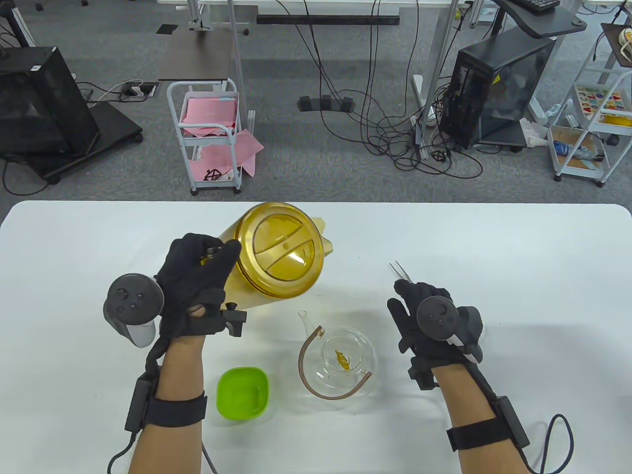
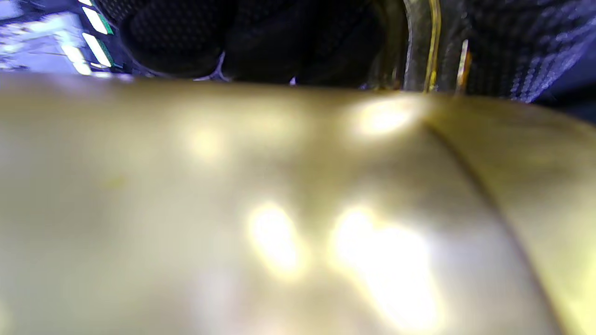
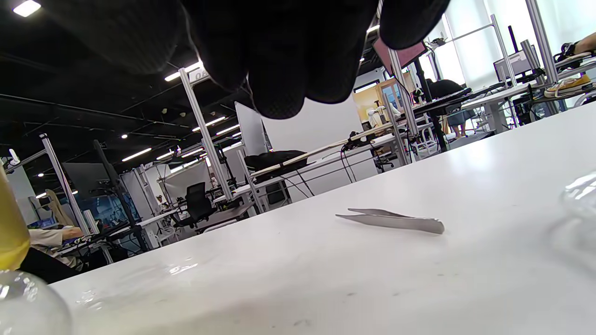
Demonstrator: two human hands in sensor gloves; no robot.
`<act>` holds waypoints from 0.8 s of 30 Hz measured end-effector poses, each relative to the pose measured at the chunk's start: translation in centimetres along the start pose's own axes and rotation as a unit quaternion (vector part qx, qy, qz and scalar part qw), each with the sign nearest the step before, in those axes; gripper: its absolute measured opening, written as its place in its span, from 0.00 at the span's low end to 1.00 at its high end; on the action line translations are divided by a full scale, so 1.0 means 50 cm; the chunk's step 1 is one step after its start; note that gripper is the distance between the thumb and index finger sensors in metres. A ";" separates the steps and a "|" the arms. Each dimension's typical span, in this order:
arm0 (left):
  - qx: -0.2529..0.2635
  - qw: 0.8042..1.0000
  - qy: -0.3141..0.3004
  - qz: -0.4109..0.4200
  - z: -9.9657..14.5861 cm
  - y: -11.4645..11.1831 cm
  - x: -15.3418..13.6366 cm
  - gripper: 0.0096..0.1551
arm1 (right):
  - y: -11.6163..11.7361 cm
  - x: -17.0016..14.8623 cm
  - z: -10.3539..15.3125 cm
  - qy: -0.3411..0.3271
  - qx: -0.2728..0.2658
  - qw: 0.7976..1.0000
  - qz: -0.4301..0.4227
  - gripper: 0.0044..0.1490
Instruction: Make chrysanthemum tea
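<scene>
My left hand [image 1: 197, 281] grips the handle of a yellow translucent pitcher [image 1: 281, 252] with its lid on, held tilted above the table; its amber wall [image 2: 279, 209] fills the left wrist view. Below and to the right stands a clear glass teapot [image 1: 340, 363], lid off, with a yellow chrysanthemum [image 1: 341, 359] inside. My right hand [image 1: 419, 316] hovers right of the teapot, fingers relaxed and holding nothing. Metal tweezers [image 1: 401, 271] lie on the table just beyond its fingertips, and the tweezers [image 3: 391, 220] show flat on the white surface in the right wrist view.
A green bowl [image 1: 243, 393] sits near the front edge, left of the teapot. The white table [image 1: 518, 256] ends at its far edge; beyond it on the floor stand a white cart [image 1: 210, 138], cables and computer towers.
</scene>
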State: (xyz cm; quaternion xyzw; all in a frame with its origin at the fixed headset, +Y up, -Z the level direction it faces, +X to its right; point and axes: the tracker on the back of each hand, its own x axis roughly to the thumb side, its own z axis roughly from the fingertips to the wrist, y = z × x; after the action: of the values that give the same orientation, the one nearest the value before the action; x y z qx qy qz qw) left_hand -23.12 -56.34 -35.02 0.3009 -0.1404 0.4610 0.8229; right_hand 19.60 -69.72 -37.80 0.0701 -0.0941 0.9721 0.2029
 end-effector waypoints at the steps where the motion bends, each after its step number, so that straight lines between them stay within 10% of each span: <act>1: -0.015 1.000 -0.017 -0.015 0.000 -0.006 0.013 0.32 | 0.000 0.000 0.000 0.000 0.001 1.000 0.000 0.36; 11: -0.184 0.969 -0.123 -0.113 0.002 -0.068 0.099 0.31 | 0.001 -0.002 0.001 0.004 0.007 1.000 0.000 0.36; 24: -0.248 0.949 -0.151 -0.125 0.011 -0.095 0.129 0.30 | 0.006 -0.002 0.000 0.002 0.016 1.000 0.003 0.36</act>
State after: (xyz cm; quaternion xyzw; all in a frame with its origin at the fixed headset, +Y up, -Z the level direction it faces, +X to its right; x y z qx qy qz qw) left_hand -15.63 -54.18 -33.04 0.1686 -0.3340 0.2545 0.8918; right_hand 19.56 -70.00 -37.85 0.0712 -0.0787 0.9743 0.1987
